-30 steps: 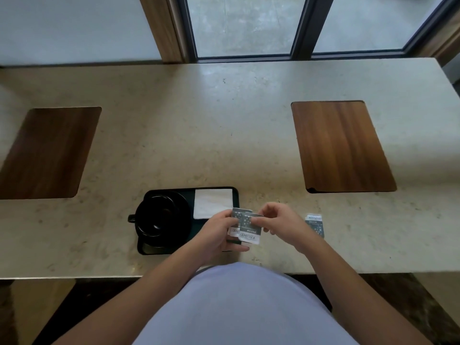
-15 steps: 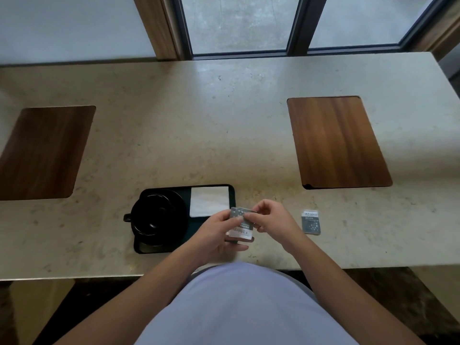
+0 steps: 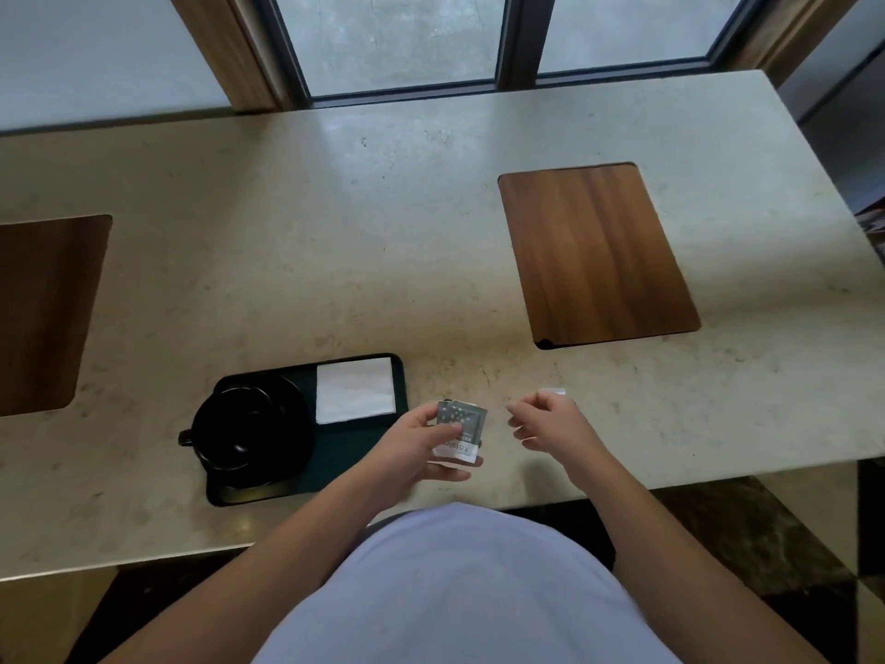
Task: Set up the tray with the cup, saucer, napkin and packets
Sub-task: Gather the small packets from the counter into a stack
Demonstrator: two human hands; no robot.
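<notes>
A dark tray (image 3: 364, 452) lies near the table's front edge. On its left part stands a black cup (image 3: 239, 426) on a black saucer (image 3: 292, 404). A white napkin (image 3: 355, 389) lies flat in the tray's far right corner. My left hand (image 3: 412, 448) holds a small stack of grey and white packets (image 3: 459, 428) just off the tray's right edge. My right hand (image 3: 546, 421) hovers to the right, fingers loosely curled and holding nothing. It covers most of another packet (image 3: 553, 390) on the table; only a white edge shows.
Two wooden boards are inset in the beige stone table (image 3: 383, 232): one (image 3: 596, 254) at the right, one (image 3: 45, 309) at the left edge. A window runs along the far side. The table's front edge is close to my body.
My right hand has let go of the packets and moved right, over the single packet on the table. My left hand keeps the stack. The camera has shifted a little.
</notes>
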